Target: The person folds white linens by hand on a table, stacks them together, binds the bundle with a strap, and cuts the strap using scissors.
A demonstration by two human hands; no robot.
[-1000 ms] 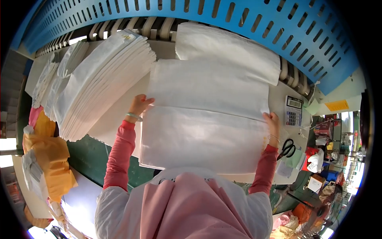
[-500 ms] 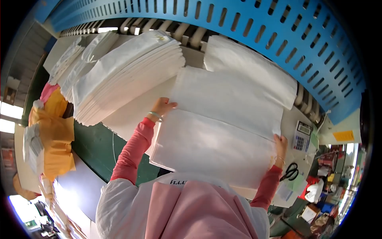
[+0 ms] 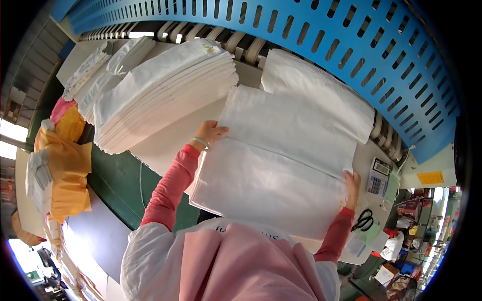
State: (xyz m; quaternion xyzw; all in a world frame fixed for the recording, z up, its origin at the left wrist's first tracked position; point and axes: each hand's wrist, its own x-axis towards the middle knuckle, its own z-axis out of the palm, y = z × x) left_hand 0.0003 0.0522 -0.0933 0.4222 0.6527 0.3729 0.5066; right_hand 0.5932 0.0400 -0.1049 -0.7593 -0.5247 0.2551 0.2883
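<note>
A white sheet of thin, smooth material (image 3: 293, 128) lies spread before me, its near part folded or overlapped along a straight line across the middle. Beneath and nearer to me is a flat stack of white sheets (image 3: 266, 188), its layered edges showing at the left. My left hand (image 3: 211, 131) pinches the sheet's left edge at that line, thumb on top. At the right end of the same line, my right hand (image 3: 352, 183) grips the other edge, its fingers partly hidden. Behind, a loose white piece (image 3: 316, 90) lies rumpled.
A tall pile of folded white sheets (image 3: 165, 95) leans at the left, beside tied bundles (image 3: 118, 65). On the right are a calculator (image 3: 378, 178) and black scissors (image 3: 364, 219). A slotted blue guard (image 3: 281, 20) crosses the back above rollers. Yellow-orange cloth (image 3: 70, 173) hangs at the far left.
The view has shifted slightly. Both hands stay at the two ends of the line across the sheet, and the sheet lies nearly as before.
</note>
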